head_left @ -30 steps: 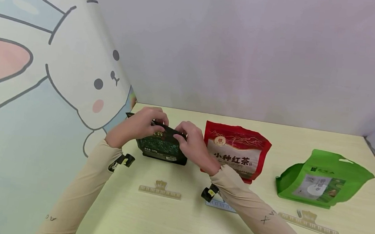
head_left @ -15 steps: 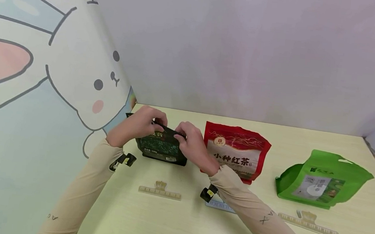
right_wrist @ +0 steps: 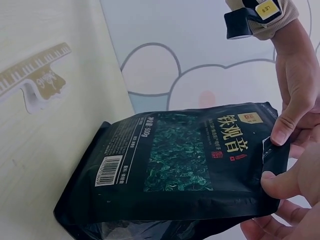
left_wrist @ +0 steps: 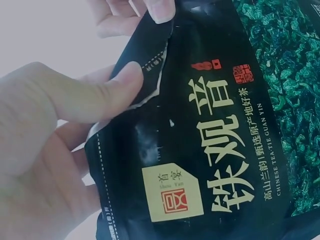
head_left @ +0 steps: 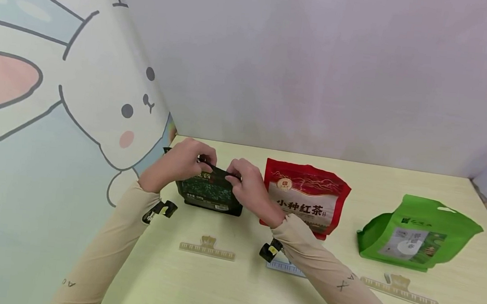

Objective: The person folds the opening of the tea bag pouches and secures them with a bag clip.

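A black tea bag (head_left: 209, 195) with gold lettering and a green tea-leaf picture stands at the back left of the table. My left hand (head_left: 186, 159) pinches its top edge, thumb on the front and fingers behind. Close beside it, my right hand (head_left: 249, 186) pinches the same edge farther right. In the left wrist view, a strip of the top edge between the two thumbs is folded down over the front (left_wrist: 152, 65). The right wrist view shows the bag's barcode (right_wrist: 107, 171) near its base and both thumbs pressing the folded strip (right_wrist: 272, 157).
A red tea bag (head_left: 305, 196) stands just right of my right hand, and a green one (head_left: 416, 234) farther right. Sealing clips lie in front: a tan one (head_left: 207, 249), a blue one (head_left: 287, 268) partly under my right forearm, another tan one (head_left: 401, 291). Walls border the back and left.
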A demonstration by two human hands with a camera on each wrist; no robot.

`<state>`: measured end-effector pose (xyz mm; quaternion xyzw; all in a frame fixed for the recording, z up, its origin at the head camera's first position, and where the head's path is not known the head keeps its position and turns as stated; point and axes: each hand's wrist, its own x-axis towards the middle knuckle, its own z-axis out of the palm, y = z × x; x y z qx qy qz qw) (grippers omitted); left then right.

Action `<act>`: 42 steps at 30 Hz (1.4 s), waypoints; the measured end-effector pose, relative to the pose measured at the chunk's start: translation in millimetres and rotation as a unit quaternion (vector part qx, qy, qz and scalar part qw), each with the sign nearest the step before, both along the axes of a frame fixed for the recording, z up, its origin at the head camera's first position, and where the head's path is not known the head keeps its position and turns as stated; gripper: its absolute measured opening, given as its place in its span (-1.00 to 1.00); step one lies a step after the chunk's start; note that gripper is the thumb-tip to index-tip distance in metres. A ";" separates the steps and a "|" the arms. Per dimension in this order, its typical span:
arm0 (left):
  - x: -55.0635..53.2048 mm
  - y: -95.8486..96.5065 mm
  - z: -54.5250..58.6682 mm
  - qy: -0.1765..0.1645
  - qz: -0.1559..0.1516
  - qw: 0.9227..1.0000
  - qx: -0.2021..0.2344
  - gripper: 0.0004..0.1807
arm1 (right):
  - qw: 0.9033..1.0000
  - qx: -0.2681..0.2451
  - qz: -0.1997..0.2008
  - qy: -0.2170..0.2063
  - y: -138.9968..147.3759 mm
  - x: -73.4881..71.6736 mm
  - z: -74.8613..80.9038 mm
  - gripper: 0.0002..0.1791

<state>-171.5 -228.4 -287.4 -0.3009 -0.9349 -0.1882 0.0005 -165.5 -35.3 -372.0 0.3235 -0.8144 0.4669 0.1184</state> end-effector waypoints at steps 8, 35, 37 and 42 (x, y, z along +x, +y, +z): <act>-0.4 0.0 1.1 -0.019 0.004 1.000 0.001 -0.87 | 1.000 -0.007 0.001 -0.010 0.6 -0.8 -0.5 -0.87; -1.4 3.9 3.1 0.024 0.011 0.999 -0.036 -0.83 | 1.000 0.003 -0.008 0.014 -7.7 1.1 8.1 -0.89; -0.9 4.0 3.2 0.025 0.011 0.999 -0.037 -0.84 | 1.000 0.006 -0.008 0.015 -8.8 1.1 9.2 -0.90; -0.1 4.3 2.4 0.030 0.008 0.999 -0.032 -0.83 | 1.000 0.007 -0.009 0.025 -10.0 1.7 11.0 -0.94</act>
